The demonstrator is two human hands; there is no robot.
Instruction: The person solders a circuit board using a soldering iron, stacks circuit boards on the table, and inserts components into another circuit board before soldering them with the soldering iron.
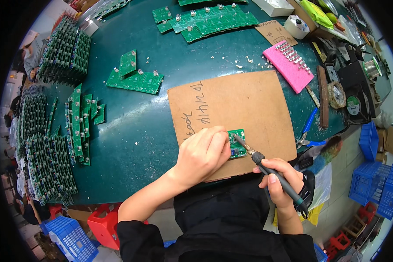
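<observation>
Spreading across the view, a dark green worktable (131, 126) carried stacked circuit boards (52, 144) along its left side and a brown cardboard mat (244, 105) at centre. On the mat's near edge a small green circuit board (237, 143) was pinned under the clenched left hand (203, 155). A soldering iron (270, 172) was grasped by the right hand (281, 183), its tip touching the board. Soldering a joint was judged the step in hand; a steady tip and an unmoved board would be called for next.

The circuit board (236, 144) is lying on the cardboard sheet (240, 105) before me on the counter (139, 118); board stacks (48, 144) are standing to my left, a sponge pad (288, 65) behind right.
</observation>
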